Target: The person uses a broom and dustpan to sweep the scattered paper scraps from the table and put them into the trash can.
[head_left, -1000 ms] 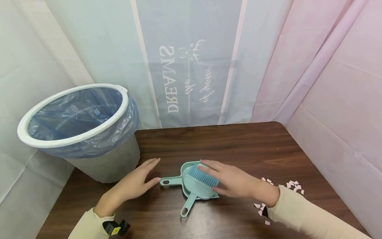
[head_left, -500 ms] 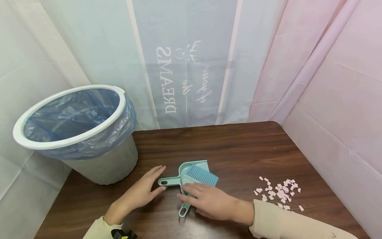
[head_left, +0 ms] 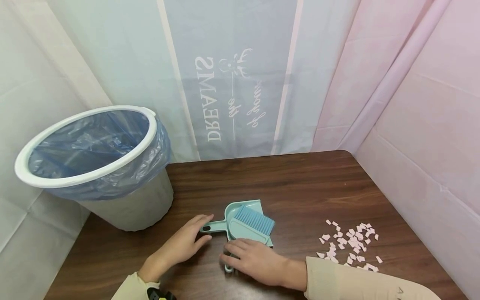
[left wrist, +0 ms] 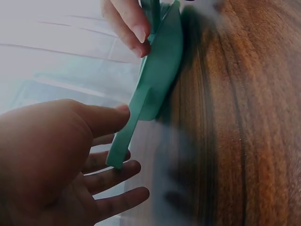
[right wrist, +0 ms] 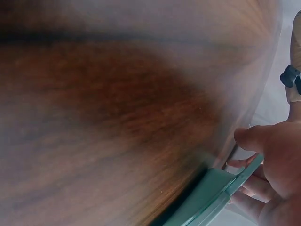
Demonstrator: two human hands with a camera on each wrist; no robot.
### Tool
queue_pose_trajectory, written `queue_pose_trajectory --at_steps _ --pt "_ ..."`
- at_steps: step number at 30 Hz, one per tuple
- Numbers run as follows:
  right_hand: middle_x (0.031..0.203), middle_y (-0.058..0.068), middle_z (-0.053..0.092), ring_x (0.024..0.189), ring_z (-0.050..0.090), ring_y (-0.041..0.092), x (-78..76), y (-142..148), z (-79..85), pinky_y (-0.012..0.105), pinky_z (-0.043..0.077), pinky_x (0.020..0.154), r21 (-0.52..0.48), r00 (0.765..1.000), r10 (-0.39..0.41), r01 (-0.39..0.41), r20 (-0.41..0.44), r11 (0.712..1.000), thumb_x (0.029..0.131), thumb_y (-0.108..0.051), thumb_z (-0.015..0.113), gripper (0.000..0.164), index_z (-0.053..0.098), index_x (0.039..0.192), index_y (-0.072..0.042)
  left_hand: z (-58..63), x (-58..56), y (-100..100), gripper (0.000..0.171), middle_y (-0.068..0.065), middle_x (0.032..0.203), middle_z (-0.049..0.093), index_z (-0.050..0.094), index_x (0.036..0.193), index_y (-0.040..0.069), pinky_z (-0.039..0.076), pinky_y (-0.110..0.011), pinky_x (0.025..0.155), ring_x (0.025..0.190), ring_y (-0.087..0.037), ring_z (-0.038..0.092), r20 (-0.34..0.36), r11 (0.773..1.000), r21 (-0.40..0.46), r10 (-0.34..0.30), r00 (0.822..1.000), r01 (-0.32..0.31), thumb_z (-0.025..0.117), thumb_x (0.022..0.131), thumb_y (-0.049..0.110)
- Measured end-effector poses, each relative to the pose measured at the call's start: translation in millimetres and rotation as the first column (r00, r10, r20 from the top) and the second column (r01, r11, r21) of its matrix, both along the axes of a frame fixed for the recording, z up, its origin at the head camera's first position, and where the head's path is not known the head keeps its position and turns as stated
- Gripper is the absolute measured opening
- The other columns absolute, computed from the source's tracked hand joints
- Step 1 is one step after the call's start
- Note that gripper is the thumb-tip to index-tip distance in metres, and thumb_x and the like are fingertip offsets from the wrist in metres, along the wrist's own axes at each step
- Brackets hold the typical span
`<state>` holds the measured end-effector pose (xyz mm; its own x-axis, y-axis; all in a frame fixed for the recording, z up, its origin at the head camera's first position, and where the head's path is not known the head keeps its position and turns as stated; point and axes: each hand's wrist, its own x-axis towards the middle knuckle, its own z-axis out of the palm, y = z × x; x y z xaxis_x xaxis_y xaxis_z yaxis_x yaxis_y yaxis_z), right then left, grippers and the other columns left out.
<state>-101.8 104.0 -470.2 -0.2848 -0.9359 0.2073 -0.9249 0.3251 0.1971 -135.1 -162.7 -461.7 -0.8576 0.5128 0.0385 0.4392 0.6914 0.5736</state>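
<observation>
A teal dustpan [head_left: 232,207] lies on the wooden table, with a matching hand brush [head_left: 247,231] of blue bristles on top of it. My left hand [head_left: 184,241] is at the end of the dustpan's handle [left wrist: 127,136], thumb on one side and fingers spread on the other, not closed on it. Over the brush's handle lies my right hand [head_left: 258,260], its fingers loosely bent and hiding most of that handle. In the right wrist view, the handle end [right wrist: 251,167] sits between the right thumb and fingers. Small white paper scraps [head_left: 352,241] are scattered right of the brush.
A trash bin [head_left: 129,208] with a white rim and blue plastic liner stands at the left on the table [head_left: 292,179]. Behind hangs a pale blue curtain [head_left: 240,96] with white lettering. A pinkish cloth [head_left: 431,137] borders the right side.
My right hand has moved from beside the bristles down and left to the brush's handle. My left hand has shifted right to the dustpan's handle. More paper scraps show now.
</observation>
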Motion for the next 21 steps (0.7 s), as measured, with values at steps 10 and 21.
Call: queue_pose_trajectory --at_steps 10,21 --pt "0.132 0.002 0.062 0.126 0.056 0.014 -0.1 -2.4 0.8 0.028 0.046 0.106 -0.004 0.999 -0.001 0.001 -0.040 1.000 0.097 -0.020 0.072 0.033 0.065 0.129 -0.017 -1.4 -1.4 3.6 0.048 -0.015 0.139 0.058 0.053 0.144 -0.004 0.050 -0.047 0.100 0.127 -0.033 0.058 -0.028 1.000 -0.026 -0.015 1.000 0.014 0.066 0.099 0.008" --pt "0.113 -0.004 0.068 0.115 0.061 0.013 -2.3 -6.1 -2.4 0.025 0.051 0.098 -0.093 1.000 0.014 -0.014 -0.007 0.996 0.100 -0.019 0.063 0.017 0.067 0.116 -0.019 -8.0 -3.1 6.9 0.049 -0.015 0.137 0.061 0.056 0.142 -0.002 0.050 -0.047 0.101 0.128 -0.032 0.058 -0.047 1.000 0.014 0.010 0.999 -0.010 0.071 0.097 0.011"
